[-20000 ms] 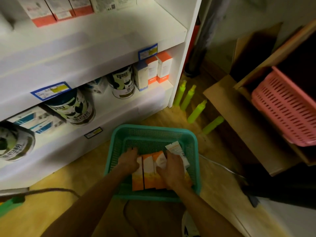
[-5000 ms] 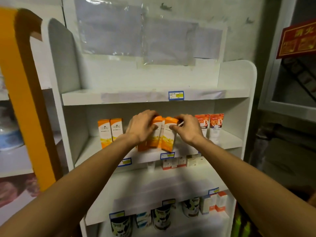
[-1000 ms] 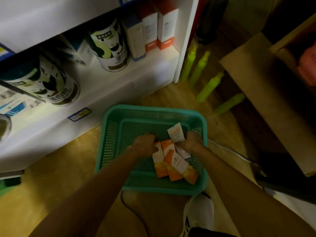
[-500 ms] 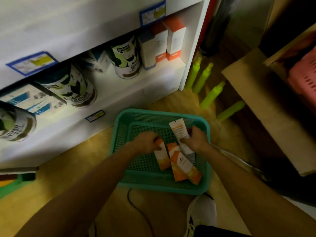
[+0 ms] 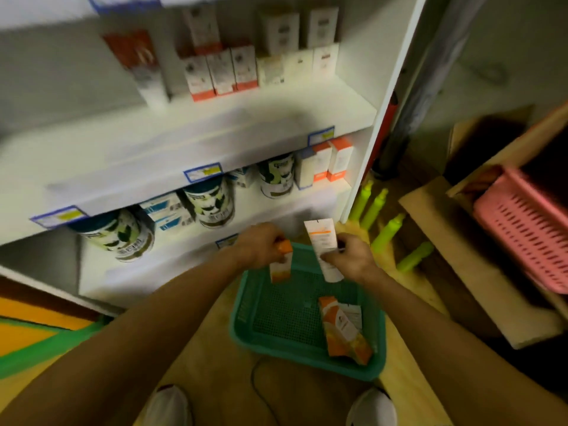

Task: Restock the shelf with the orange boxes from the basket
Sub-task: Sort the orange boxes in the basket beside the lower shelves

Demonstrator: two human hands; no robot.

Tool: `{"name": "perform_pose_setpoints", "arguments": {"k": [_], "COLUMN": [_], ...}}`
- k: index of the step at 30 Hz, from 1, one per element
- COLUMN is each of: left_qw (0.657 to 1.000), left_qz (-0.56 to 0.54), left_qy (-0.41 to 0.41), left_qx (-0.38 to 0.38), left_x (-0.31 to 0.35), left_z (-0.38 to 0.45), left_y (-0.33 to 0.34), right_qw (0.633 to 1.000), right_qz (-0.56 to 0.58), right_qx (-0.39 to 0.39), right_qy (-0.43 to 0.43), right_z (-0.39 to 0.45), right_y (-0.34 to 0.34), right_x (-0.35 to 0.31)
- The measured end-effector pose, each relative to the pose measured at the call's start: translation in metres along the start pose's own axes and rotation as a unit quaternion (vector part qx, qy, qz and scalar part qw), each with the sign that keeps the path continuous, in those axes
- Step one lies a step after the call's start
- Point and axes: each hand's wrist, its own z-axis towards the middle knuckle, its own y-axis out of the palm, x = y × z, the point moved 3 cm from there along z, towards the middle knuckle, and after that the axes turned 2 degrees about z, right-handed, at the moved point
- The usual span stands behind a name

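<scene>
Left hand [image 5: 261, 245] grips one orange box [image 5: 280, 265], lifted above green basket [image 5: 246, 315]. Right hand [image 5: 350, 256] fingers curl round white-sided box [image 5: 322, 247] (orange stripe near top). More orange boxes [image 5: 341, 330] lie in basket's right corner, floor below white shelf [image 5: 215, 130].

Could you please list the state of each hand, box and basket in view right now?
left hand: grips an orange box, lifted above the basket.
right hand: holds a white box, lifted, tilted.
green basket: on the floor, open, holding two boxes.
remaining orange boxes: lying flat at the basket's right side.
pink basket: tilted inside a cardboard box, right.
</scene>
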Motion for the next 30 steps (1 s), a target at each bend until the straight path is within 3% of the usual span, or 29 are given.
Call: {"name": "perform_pose_setpoints", "arguments": {"k": [10,17,24,30], "left_qw": [0.986,0.954,0.917,0.892], "left_qz": [0.016,0.057,0.091,0.082], "left_qy": [-0.004,0.022,-0.001,-0.029], "left_qx": [0.166,0.293,0.388,0.444], "left_x": [0.003,0.017,0.01,-0.023], "left_z": [-0.109,-0.175,-0.233,-0.284], "left_y": [-0.174,-0.286,-0.366,-0.419], "right_qw": [0.986,0.962,0.936,0.924], "right_qz": [0.077,0.082,0.1,0.125], "right_qx": [0.059,0.058,0.075,0.041], "right_qy": [-0.132,-0.255,-0.329,-0.359], "right_z": [-0.076,-0.132,-0.162,-0.181], "right_y": [-0.041,-0.07,-0.082,-0.062], "right_x": [-0.159,-0.27,-0.366,-0.437]}}
